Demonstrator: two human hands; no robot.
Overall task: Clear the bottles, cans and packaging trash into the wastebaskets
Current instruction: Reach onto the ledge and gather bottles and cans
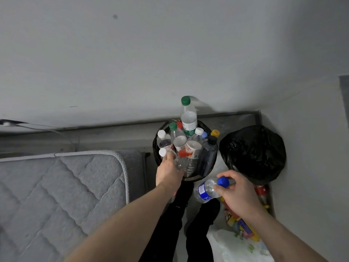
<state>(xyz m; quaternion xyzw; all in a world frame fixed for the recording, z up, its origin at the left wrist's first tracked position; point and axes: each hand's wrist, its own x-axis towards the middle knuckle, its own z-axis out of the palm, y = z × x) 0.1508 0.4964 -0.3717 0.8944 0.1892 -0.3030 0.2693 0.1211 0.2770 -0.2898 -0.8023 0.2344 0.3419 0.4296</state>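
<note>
A round wastebasket (158,138) lined with a black bag stands on the floor by the wall, packed with several upright plastic bottles; the tallest has a green cap (185,100). My left hand (168,172) grips a clear white-capped bottle (164,152) at the basket's near left rim. My right hand (237,191) holds a clear blue-capped bottle (206,190) with a blue label by its neck, lying sideways just short of the basket. A second wastebasket (253,152) with a black bag stands to the right.
A grey quilted mattress (56,190) fills the lower left. Colourful packaging (243,224) and a white plastic bag (232,246) lie on the floor at the lower right, near the corner wall. My dark trouser legs (179,224) are below the basket.
</note>
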